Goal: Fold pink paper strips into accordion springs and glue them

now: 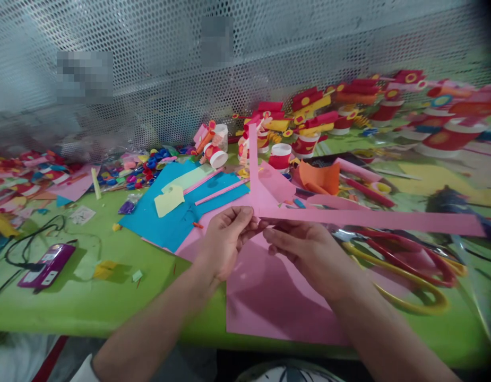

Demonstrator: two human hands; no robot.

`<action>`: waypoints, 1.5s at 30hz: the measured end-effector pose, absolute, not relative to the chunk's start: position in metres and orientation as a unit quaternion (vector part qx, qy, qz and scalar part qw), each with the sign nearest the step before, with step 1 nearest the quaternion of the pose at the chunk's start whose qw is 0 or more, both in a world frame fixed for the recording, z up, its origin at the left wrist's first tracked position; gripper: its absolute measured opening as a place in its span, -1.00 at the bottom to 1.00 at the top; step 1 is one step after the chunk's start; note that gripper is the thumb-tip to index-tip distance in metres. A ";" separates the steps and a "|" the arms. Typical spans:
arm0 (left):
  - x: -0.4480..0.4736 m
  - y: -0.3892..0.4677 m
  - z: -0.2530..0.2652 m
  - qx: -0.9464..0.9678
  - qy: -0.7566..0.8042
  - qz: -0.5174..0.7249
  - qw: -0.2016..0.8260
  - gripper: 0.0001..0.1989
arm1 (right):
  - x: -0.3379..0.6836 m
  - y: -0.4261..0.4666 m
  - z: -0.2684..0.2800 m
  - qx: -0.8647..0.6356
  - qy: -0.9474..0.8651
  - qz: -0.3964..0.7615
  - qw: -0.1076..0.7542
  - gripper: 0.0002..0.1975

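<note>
Two pink paper strips meet at a corner in front of me, one standing upright point(253, 164) and the other running out to the right point(372, 218). My left hand point(225, 239) pinches that corner between thumb and fingers. Just right of it, my right hand point(309, 246) has its fingers closed at the underside of the sideways strip, near the corner. Below both hands lies a large pink paper sheet point(277, 307). Red-handled scissors point(408, 252) and yellow-handled scissors point(412, 305) rest right of my right hand.
Blue paper point(149, 223) with pale yellow pieces lies left of centre on the green table point(110, 307). A purple device point(48, 265) with black cables sits at left. Decorated red-and-white cups point(280, 158) stand along the back, before a perforated metal panel point(157, 69).
</note>
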State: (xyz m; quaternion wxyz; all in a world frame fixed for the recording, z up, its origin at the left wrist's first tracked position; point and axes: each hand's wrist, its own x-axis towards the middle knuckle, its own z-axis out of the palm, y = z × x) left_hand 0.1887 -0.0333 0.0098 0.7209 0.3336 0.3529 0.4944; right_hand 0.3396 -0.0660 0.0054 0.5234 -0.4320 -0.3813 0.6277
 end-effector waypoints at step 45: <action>0.180 -0.031 0.009 0.340 0.403 0.397 0.751 -0.83 | 0.344 -0.071 0.006 -0.558 -0.535 0.402 0.492 -0.86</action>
